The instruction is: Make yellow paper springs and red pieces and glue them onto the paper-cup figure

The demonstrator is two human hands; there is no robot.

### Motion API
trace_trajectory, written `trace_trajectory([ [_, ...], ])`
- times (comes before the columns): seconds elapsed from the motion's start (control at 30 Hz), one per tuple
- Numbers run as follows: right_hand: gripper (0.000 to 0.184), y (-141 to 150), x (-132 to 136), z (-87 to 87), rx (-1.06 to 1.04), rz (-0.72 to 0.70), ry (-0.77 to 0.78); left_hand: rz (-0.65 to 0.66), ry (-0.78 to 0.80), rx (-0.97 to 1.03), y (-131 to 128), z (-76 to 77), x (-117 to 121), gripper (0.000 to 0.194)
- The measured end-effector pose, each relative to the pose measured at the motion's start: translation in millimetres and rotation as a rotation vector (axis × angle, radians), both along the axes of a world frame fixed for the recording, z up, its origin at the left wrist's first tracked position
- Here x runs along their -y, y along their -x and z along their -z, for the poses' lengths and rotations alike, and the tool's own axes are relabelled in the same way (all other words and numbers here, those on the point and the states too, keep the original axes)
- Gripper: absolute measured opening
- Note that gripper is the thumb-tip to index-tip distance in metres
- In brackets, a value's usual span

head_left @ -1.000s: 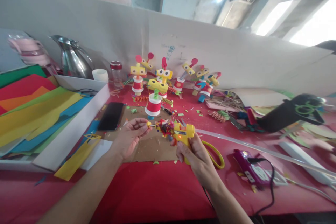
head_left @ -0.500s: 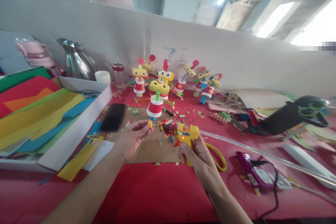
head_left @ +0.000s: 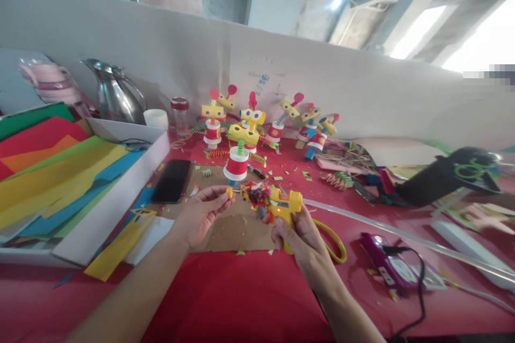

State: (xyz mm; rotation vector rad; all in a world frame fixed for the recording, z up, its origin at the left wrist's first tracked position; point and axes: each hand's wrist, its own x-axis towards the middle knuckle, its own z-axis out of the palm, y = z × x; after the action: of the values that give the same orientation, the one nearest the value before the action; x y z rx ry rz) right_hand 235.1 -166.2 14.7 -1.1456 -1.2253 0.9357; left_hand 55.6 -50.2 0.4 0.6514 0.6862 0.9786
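My right hand [head_left: 303,236] is closed around a yellow hot glue gun [head_left: 284,208], which points left and has a small orange light on its side. Its front end is crusted with dark and coloured bits. A long clear glue stick [head_left: 362,222] runs out of its back to the right. Between the thumb and fingertips of my left hand [head_left: 205,214] is a small yellow-orange folded paper piece [head_left: 229,193], right at the nozzle. Just behind stands a paper-cup figure [head_left: 236,163] with a yellow head and spring arms. Brown cardboard [head_left: 229,236] lies below my hands.
Several similar figures [head_left: 277,128] stand by the partition. At left are a box of coloured paper [head_left: 116,198], a phone [head_left: 171,181] and a steel jug [head_left: 116,94]. A purple power block [head_left: 388,262], a black holder [head_left: 430,179] and another person's hand [head_left: 488,221] are at right.
Another person's hand has come into view at the right edge. My hands keep the glue gun and paper piece in almost the same pose; the view has shifted slightly.
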Motion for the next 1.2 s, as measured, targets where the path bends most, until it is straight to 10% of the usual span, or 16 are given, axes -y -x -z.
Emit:
trace_trajectory([
  [1.0, 0.016, 1, 1, -3.3, -0.024, 0.008, 0.035, -0.01, -0.031, -0.018, 1, 3.4, -2, 0.017],
  [1.2, 0.029, -44, -8, -9.2, -0.103, 0.241, 0.101, -0.029, -0.038, -0.014, 0, 3.6, -3, 0.017],
])
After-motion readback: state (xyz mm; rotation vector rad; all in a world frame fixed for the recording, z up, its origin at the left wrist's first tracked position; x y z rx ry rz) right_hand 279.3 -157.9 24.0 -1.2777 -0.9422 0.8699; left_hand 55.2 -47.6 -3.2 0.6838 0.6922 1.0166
